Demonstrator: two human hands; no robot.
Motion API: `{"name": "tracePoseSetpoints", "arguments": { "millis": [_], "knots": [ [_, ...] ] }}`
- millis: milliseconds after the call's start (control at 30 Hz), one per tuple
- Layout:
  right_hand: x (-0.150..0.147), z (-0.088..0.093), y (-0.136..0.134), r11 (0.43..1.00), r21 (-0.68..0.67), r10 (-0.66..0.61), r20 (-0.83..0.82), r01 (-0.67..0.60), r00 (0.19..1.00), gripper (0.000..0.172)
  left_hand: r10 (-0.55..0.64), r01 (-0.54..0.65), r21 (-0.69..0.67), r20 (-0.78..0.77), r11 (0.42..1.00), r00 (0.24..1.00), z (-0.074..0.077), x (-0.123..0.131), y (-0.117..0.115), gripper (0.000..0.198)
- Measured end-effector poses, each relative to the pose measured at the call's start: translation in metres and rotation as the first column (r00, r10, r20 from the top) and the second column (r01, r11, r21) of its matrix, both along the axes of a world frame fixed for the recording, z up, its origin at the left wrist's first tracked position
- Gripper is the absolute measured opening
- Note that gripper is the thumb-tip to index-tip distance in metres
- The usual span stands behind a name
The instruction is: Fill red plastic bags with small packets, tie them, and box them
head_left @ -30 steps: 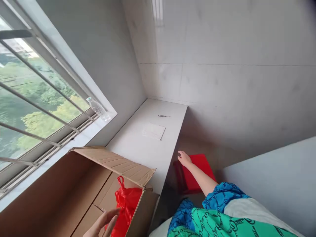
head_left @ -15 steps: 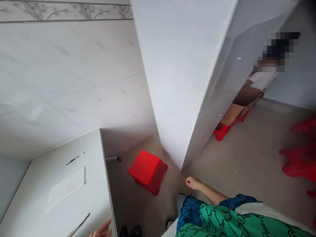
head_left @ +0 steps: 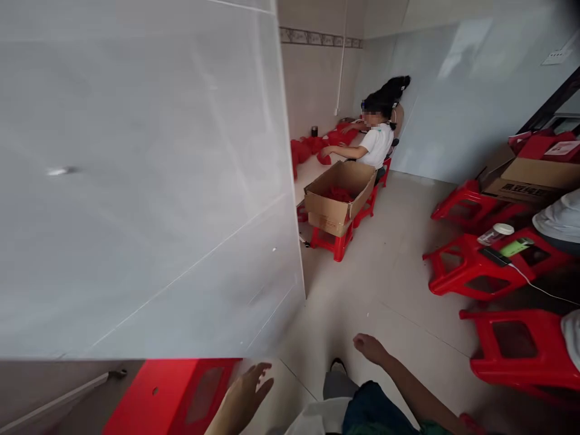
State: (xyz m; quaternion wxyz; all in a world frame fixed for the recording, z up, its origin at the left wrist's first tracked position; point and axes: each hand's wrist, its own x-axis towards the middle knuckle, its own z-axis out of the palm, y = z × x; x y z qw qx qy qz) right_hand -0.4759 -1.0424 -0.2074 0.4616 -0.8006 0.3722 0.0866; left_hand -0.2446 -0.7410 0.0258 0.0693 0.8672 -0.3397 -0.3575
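- Pale floor tiles run across a bright room with glossy white walls, and a large white partition panel fills the near left side.
- At the bottom edge the person's left hand hangs in the air. Its fingers are spread wide and hold nothing.
- That hand is just beside the red plastic stool, which stands on the floor at the foot of the partition. The hand is not touching it.
- The right hand is stretched out low over bare floor, well apart from the stool. Its fingers are curled into a loose fist and nothing shows in them.
- A dark shoe sits on the tiles between the two hands.
- Further back a co-worker in a white top sits at a tabletop strewn with red bags, with one arm reaching among them.
- Beside that co-worker an open cardboard box with red material inside rests on a small red stool.
- Along the right side stands a cluster of red stools. One carries a lidded jar and a green-screened phone.
- A second cardboard box sits on a stool further back.
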Motion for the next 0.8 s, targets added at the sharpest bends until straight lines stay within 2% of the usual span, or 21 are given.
{"name": "tracePoseSetpoints", "arguments": {
  "millis": [33,100,167,267,400,500,567,700,800],
  "knots": [
    [-0.006,0.003,-0.033,1.0,0.009,-0.02,0.007,0.02,1.0,0.02,-0.017,0.017,-0.005,-0.023,1.0,1.0,0.005,-0.003,-0.039,0.04],
    [-0.009,0.012,-0.093,0.998,0.054,-0.033,0.033,0.031,0.999,0.028,-0.049,0.047,-0.022,-0.089,0.999,0.995,0.013,-0.006,-0.103,0.041],
    [-0.002,0.02,-0.144,0.995,0.095,-0.038,0.077,0.031,0.996,0.032,-0.076,0.073,-0.023,-0.151,0.997,0.986,0.013,-0.001,-0.149,0.042],
    [0.027,0.025,-0.218,0.989,0.148,-0.052,0.157,0.028,0.986,0.037,-0.115,0.12,0.03,-0.132,0.992,0.985,0.001,0.017,-0.206,0.042],
    [0.088,0.028,-0.328,0.982,0.185,-0.074,0.26,0.026,0.963,0.041,-0.134,0.143,0.091,-0.094,0.986,0.986,-0.022,0.059,-0.295,0.04],
    [0.14,0.039,-0.421,0.984,0.175,-0.076,0.303,0.023,0.95,0.04,-0.096,0.097,0.0,-0.152,0.995,0.984,-0.035,0.095,-0.377,0.04],
    [0.175,0.051,-0.486,0.987,0.157,-0.081,0.316,0.033,0.945,0.041,-0.069,0.055,-0.087,-0.174,0.995,0.982,-0.038,0.118,-0.435,0.039],
    [0.244,0.078,-0.61,0.991,0.11,-0.112,0.352,0.078,0.929,0.041,0.003,-0.062,-0.253,-0.229,0.965,0.973,-0.029,0.161,-0.544,0.039],
    [0.298,0.091,-0.699,0.992,0.08,-0.122,0.372,0.1,0.92,0.038,0.074,-0.221,-0.407,-0.347,0.886,0.935,-0.013,0.189,-0.616,0.039]
  ]
}}
